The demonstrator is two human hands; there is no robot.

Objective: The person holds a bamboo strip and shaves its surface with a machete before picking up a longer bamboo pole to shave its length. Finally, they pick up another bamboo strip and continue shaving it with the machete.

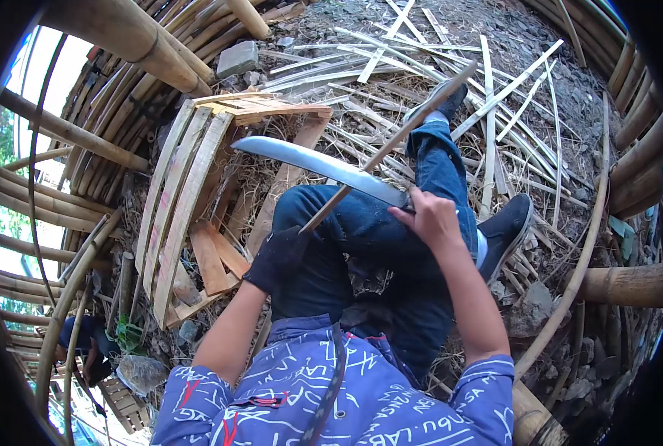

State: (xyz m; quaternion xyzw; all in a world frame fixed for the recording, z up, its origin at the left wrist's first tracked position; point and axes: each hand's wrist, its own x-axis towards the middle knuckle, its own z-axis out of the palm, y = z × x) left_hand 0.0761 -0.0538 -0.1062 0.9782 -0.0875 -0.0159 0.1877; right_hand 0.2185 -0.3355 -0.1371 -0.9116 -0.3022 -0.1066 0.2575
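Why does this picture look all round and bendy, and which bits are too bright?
In the head view, the corners go black and the long tan bamboo pole at the right looks bowed, perhaps partly from a very wide lens; also in the head view, daylight behind the thick brown bamboo poles at left washes out white, while the long silver metal knife blade looks fairly sharp.

Daylight glares at left; fisheye edges bend into black.
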